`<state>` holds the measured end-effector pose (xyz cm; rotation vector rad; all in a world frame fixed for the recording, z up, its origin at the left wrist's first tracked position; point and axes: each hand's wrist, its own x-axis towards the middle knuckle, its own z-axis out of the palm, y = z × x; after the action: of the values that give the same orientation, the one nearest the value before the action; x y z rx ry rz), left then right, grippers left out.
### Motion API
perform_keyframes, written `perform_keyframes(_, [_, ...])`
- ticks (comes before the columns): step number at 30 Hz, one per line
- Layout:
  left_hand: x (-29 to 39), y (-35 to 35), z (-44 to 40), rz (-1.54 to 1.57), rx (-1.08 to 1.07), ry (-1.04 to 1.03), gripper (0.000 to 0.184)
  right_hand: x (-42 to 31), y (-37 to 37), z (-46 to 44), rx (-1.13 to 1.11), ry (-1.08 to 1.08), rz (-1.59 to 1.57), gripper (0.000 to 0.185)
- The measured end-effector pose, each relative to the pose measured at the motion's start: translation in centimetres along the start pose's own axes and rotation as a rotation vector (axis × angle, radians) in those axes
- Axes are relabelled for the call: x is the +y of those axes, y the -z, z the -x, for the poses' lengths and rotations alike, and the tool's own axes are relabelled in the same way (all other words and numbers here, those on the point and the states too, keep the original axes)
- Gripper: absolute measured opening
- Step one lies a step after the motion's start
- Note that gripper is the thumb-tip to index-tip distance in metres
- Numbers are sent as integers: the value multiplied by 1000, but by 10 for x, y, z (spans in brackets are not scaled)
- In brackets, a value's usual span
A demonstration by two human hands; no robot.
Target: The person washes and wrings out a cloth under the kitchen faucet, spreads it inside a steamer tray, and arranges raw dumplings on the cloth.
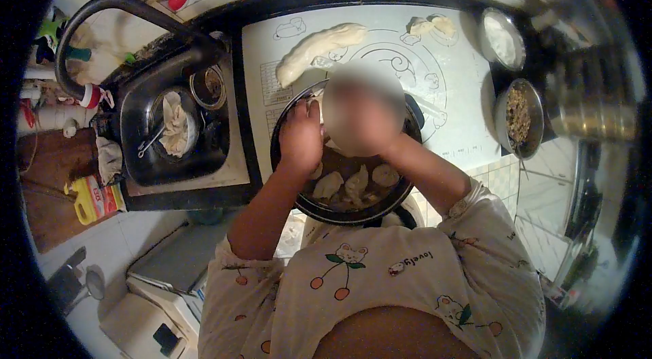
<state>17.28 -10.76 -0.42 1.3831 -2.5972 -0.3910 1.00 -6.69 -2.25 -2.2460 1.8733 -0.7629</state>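
A dark round pan (370,220) with several pleated dumplings (356,184) in it sits in front of my body, over the near edge of a white pastry mat (468,87). My left hand (302,138) is over the pan's left side, fingers curled inward, with something pale partly showing beyond them. My right hand (377,124) is over the pan's far right part, close to the left one; a round blur hides its fingers and whatever lies between the hands. Beyond the hands, a long roll of dough (319,50) lies on the mat, with small dough pieces (431,27) to its right.
At right stand a bowl of white flour (502,40) and a metal bowl of chopped filling (519,114) with a utensil in it. The black sink (136,155) at left holds bowls and a cloth-like pale item (175,124). A black faucet (64,53) arches over it.
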Motion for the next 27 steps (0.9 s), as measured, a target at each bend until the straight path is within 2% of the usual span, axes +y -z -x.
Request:
perform_keyframes(4, [-1, -2, 4, -89, 53, -78, 30, 9, -8, -5, 2, 164, -35, 39])
perform_keyframes(7, [-4, -20, 4, -173, 158, -141, 24, 17, -11, -7, -76, 43, -197, 40])
perform_keyframes(10, [3, -12, -4, -176, 151, -150, 21, 9, -1, 1, -43, -129, -39, 39])
perform_keyframes(13, [5, -15, -16, -114, 91, -151, 19, 7, -5, 8, -25, -143, 41, 39])
perform_keyframes(15, [2, -23, -22, -24, 85, -167, 18, 9, -6, 3, -151, -173, 96, 40])
perform_keyframes(18, [9, -19, -25, -293, 16, -191, 36, 10, -2, -3, -332, -252, 136, 42])
perform_keyframes(21, [16, -14, -25, -288, 56, -171, 39, 13, -4, -3, -411, -309, 132, 42])
perform_keyframes(27, [20, -13, -26, -235, -5, -140, 43, 17, -6, 6, -205, -332, -77, 42])
